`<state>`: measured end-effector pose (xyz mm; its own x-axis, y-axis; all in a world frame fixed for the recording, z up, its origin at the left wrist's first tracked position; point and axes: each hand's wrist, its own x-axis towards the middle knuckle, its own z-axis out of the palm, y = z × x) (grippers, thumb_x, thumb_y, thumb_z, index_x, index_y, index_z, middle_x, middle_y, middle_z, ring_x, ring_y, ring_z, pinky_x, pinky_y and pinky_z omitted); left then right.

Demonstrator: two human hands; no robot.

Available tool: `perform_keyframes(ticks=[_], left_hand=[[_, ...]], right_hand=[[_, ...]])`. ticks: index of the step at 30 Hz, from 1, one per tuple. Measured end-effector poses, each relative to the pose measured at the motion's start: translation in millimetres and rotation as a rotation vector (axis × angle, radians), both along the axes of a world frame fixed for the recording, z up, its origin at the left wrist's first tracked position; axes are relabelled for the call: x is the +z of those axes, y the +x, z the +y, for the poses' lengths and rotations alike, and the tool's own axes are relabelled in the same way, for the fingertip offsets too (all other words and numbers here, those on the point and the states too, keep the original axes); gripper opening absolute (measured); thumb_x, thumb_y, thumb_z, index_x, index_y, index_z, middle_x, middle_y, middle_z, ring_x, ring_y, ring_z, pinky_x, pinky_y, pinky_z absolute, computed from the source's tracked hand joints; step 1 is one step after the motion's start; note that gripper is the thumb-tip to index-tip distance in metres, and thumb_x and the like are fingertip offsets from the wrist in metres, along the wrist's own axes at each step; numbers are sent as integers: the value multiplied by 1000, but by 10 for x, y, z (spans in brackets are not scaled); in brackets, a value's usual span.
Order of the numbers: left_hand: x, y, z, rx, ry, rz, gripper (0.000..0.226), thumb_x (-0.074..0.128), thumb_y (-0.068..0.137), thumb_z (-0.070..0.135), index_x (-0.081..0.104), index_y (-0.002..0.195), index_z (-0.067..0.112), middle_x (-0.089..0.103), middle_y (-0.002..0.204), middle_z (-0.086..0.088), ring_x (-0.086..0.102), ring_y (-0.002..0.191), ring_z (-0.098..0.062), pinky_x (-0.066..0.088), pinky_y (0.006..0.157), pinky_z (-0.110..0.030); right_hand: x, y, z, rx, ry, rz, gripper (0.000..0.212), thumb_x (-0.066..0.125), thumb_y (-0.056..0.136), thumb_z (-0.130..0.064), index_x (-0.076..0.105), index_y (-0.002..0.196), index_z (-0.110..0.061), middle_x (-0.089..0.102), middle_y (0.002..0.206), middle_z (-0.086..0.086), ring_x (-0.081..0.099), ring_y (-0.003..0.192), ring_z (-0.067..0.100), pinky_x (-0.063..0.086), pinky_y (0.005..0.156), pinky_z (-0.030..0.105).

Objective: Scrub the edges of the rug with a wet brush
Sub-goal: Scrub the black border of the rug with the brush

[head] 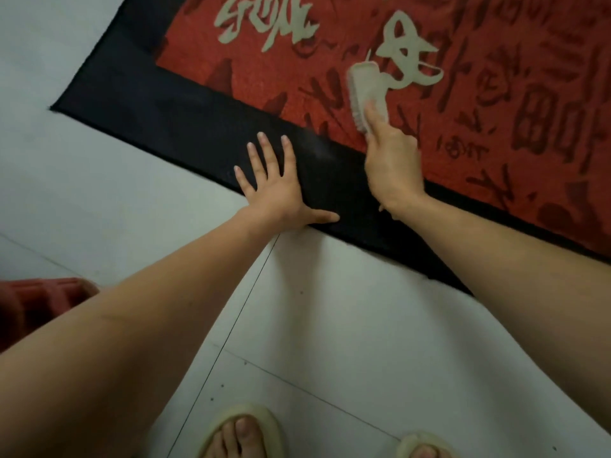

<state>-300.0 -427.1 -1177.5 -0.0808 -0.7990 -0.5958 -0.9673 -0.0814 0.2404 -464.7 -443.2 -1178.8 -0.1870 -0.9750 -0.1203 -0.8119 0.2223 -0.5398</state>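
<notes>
The rug is lying on the pale tiled floor, its red field with cream lettering filling the view from twelve to three o'clock and its black border running diagonally from ten o'clock down toward four o'clock. The left hand is lying flat on that border near the centre of the view, fingers straight and spread, thumb pointing toward three o'clock along the rug's outer edge; its grip is apart and holding nothing. The right hand, just toward three o'clock from the left, is clamping its grip around the handle of a pale brush, with the forefinger lying along the brush's back. The brush is resting on the red field just inside the border, its bristles facing nine o'clock. At six o'clock two feet in pale slippers are standing on the floor. A red object, blurred, is sitting at eight o'clock.
</notes>
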Motion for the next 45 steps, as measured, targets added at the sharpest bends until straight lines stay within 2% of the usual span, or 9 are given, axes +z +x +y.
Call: perform_keyframes(ticks=[9,14,18,23,25,28,33,38,45], left_hand=[[-31,56,60,-313,-170,126,85,62,85,58,13,153,47,-22,162,-8,-30,143,-37,-12,110,-70],[-85,160,5,-156,-209,35,124,64,67,78,-6,156,28,-22,162,-5,-26,146,-32,-12,117,-54],[1,86,-43,-373,-243,25,109,67,73,69,4,156,36,-23,161,-7,-27,145,-34,-10,116,-62],[-72,156,-15,-10,-141,-69,160,64,46,89,-25,150,8,-34,154,-22,-32,142,-37,-14,116,-55],[-60,126,-30,-3,-85,-79,162,66,45,89,-28,148,6,-36,152,-22,-34,141,-37,-14,117,-56],[-2,64,-92,14,-13,-107,166,71,44,86,-32,146,5,-39,150,-22,-36,140,-38,-14,116,-57],[155,-49,-195,49,154,-162,169,80,45,76,-36,142,2,-43,147,-25,-35,138,-43,-9,115,-63],[181,-66,-185,96,179,-173,170,81,44,76,-36,142,1,-44,148,-21,-36,139,-39,-8,115,-62],[216,-115,-163,101,183,-166,172,82,42,75,-37,142,2,-44,148,-20,-37,139,-38,-9,115,-62]], right_hand=[[-82,-139,434,5,19,-44,53,38,103,-19,24,150,-39,62,77,16,59,75,34,50,81,44],[-93,-137,438,-1,33,49,52,36,104,-22,22,150,-41,59,79,18,57,73,31,48,77,38],[43,-123,412,41,53,-15,49,36,103,-21,30,149,-38,63,84,16,60,79,33,51,81,43],[271,50,735,364,190,218,57,39,101,-22,21,147,-49,61,104,19,58,95,42,43,74,41],[255,246,418,435,202,325,63,41,100,-16,18,149,-48,58,109,19,57,99,41,37,71,39],[130,410,-124,436,124,168,55,39,99,-15,31,146,-44,62,113,22,58,102,44,47,81,44],[217,-261,610,583,266,190,57,40,101,-24,20,143,-57,60,81,22,59,75,42,50,70,47],[162,283,-212,689,161,177,47,35,102,-29,32,144,-49,63,112,22,59,97,42,48,85,45],[342,-629,197,683,215,236,47,41,101,-27,34,142,-50,51,67,16,62,77,41,46,69,38]])
